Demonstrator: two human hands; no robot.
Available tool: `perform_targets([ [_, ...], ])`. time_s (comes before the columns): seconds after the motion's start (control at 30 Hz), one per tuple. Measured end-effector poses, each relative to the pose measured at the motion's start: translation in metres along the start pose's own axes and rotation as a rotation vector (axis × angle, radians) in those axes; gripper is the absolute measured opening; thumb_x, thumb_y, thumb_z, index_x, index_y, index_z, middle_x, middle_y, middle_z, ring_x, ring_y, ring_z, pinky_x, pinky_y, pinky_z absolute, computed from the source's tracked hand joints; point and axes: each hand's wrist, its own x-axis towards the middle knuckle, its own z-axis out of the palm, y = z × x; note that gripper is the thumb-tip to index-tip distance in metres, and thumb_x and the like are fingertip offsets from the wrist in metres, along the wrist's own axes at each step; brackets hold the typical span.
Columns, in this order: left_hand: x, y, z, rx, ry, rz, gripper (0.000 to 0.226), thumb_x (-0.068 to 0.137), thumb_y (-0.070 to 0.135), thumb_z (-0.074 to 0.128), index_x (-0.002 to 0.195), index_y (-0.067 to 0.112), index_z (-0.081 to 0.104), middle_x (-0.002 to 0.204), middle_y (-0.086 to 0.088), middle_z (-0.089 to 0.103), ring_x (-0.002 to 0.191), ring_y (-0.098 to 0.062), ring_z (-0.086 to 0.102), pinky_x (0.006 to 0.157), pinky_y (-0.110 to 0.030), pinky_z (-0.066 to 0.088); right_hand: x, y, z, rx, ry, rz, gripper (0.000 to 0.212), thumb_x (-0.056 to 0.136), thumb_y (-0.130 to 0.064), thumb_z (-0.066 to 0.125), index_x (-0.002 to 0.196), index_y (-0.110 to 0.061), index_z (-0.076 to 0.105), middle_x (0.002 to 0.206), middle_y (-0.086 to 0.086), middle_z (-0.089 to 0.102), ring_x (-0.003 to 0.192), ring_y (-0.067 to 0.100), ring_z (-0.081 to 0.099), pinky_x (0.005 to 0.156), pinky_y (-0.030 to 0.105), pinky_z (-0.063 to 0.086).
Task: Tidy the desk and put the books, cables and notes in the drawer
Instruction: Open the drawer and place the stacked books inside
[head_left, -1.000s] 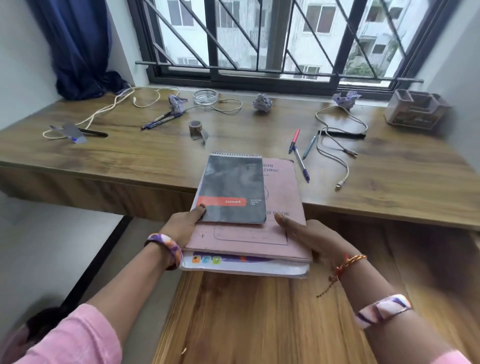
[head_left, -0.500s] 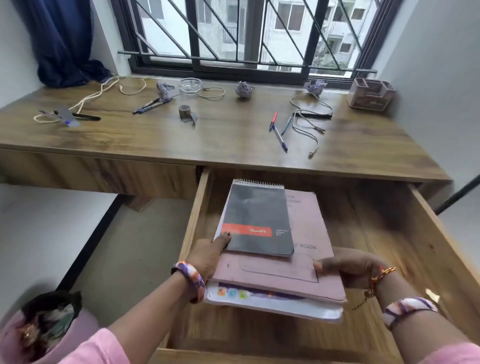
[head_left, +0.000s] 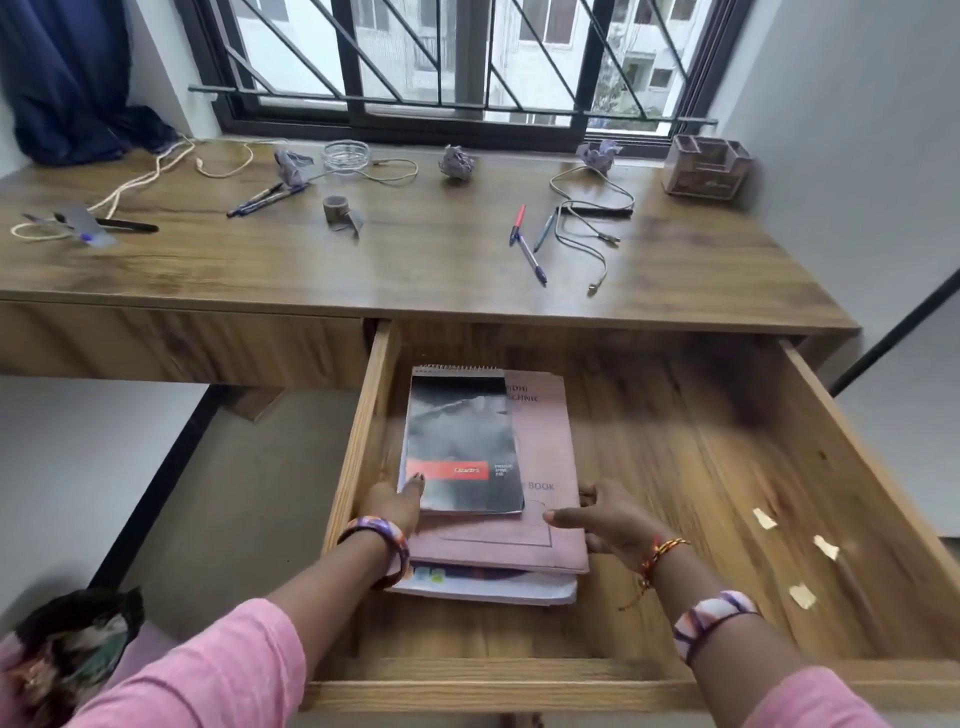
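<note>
A stack of books lies in the left part of the open wooden drawer (head_left: 727, 467): a black spiral notepad (head_left: 460, 441) on top, a pink record book (head_left: 545, 457) under it, a white book (head_left: 493, 587) at the bottom. My left hand (head_left: 395, 506) grips the stack's left edge, thumb on the notepad. My right hand (head_left: 608, 519) holds the pink book's right edge, thumb on its cover. On the desk (head_left: 415, 270) lie a grey cable (head_left: 587, 228), a cream cable (head_left: 150, 176), a thin cable (head_left: 387, 171) and crumpled paper notes (head_left: 457, 162).
Pens (head_left: 527, 244) lie mid-right, more pens (head_left: 260, 198) and a tape roll (head_left: 337, 210) to the left, a glass dish (head_left: 345, 154) and a pink organiser (head_left: 706, 165) at the back. Small paper scraps (head_left: 800, 561) sit in the drawer's right half.
Both hands lowered the book stack from the desk's front edge down into the drawer, where it now lies against the left side.
</note>
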Motion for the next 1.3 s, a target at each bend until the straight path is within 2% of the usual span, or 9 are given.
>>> perform_targets([
  [0.1,-0.006,0.003,0.001,0.222,0.027,0.063,0.050,0.090,0.032,0.055,0.123,-0.005,0.048,0.126,-0.020,0.055,0.115,-0.036,0.053,0.093,-0.034,0.044,0.000,-0.002,0.008,-0.252,-0.005,-0.118,0.073,0.061,-0.011,0.085,0.124,-0.004,0.049,0.122,0.008,0.060,0.112,0.023,0.058,0.094,0.035,0.050],
  [0.17,-0.015,0.002,0.002,0.374,0.052,0.171,0.071,0.086,0.037,0.060,0.137,-0.002,0.031,0.143,-0.023,0.037,0.131,-0.036,0.038,0.106,-0.036,0.035,0.001,-0.002,0.014,-0.658,0.004,-0.098,0.119,0.057,-0.028,0.088,0.147,-0.007,0.013,0.155,0.013,0.014,0.143,0.031,0.018,0.116,0.041,0.023],
  [0.2,-0.020,0.001,0.003,0.422,0.024,0.242,0.085,0.082,0.043,0.063,0.143,0.001,0.020,0.151,-0.022,0.021,0.139,-0.035,0.025,0.113,-0.038,0.027,-0.001,0.000,0.019,-0.834,-0.018,-0.079,0.135,0.057,-0.033,0.087,0.149,-0.011,-0.009,0.156,0.014,-0.011,0.145,0.032,-0.004,0.119,0.041,0.011],
  [0.27,-0.028,-0.003,0.005,0.515,-0.080,0.361,0.111,0.072,0.054,0.069,0.149,0.014,0.000,0.156,-0.014,-0.009,0.145,-0.032,-0.003,0.118,-0.041,0.010,-0.006,0.004,0.031,-1.019,-0.059,-0.064,0.146,0.057,-0.034,0.087,0.142,-0.016,-0.030,0.149,0.019,-0.031,0.142,0.036,-0.018,0.119,0.041,0.009],
  [0.37,-0.029,-0.014,0.008,0.856,-0.201,0.439,0.134,0.058,0.059,0.076,0.146,0.025,-0.020,0.149,-0.010,-0.036,0.140,-0.033,-0.026,0.116,-0.047,-0.004,-0.004,0.010,0.045,-1.092,0.023,-0.125,0.142,0.057,-0.028,0.088,0.145,-0.014,-0.024,0.148,0.029,-0.027,0.142,0.042,-0.014,0.115,0.038,0.018],
  [0.5,-0.017,-0.017,0.008,1.168,-0.182,0.492,0.122,0.071,0.042,0.074,0.146,0.018,-0.019,0.150,-0.015,-0.032,0.141,-0.035,-0.023,0.115,-0.051,-0.005,0.005,0.004,0.049,-1.051,0.057,-0.173,0.133,0.060,-0.021,0.085,0.148,-0.014,-0.014,0.151,0.026,-0.022,0.142,0.040,-0.013,0.114,0.035,0.021],
  [0.73,0.008,0.002,0.008,1.223,-0.105,0.573,0.091,0.085,0.015,0.060,0.149,0.017,-0.006,0.156,-0.019,-0.008,0.144,-0.037,0.000,0.117,-0.044,0.009,0.020,-0.011,0.044,-0.986,0.146,-0.357,0.097,0.070,-0.025,0.075,0.148,-0.015,0.020,0.155,0.025,0.004,0.139,0.035,0.027,0.111,0.031,0.031],
  [0.87,0.020,0.018,0.012,1.198,-0.123,0.581,0.088,0.084,0.003,0.054,0.149,0.013,-0.005,0.155,-0.021,-0.008,0.144,-0.038,-0.002,0.118,-0.043,0.009,0.025,-0.020,0.042,-0.969,0.158,-0.382,0.084,0.073,-0.019,0.075,0.145,-0.014,0.032,0.156,0.016,0.012,0.137,0.030,0.033,0.108,0.032,0.035],
  [1.3,0.075,0.059,-0.004,1.242,-0.146,0.502,0.120,0.070,0.042,0.077,0.148,0.012,-0.010,0.154,-0.023,-0.012,0.144,-0.037,-0.005,0.119,-0.042,0.002,0.065,-0.037,0.041,-0.863,0.232,-0.412,0.064,0.085,-0.019,0.064,0.143,-0.018,0.037,0.156,0.006,0.019,0.144,0.032,0.012,0.113,0.037,0.026],
])
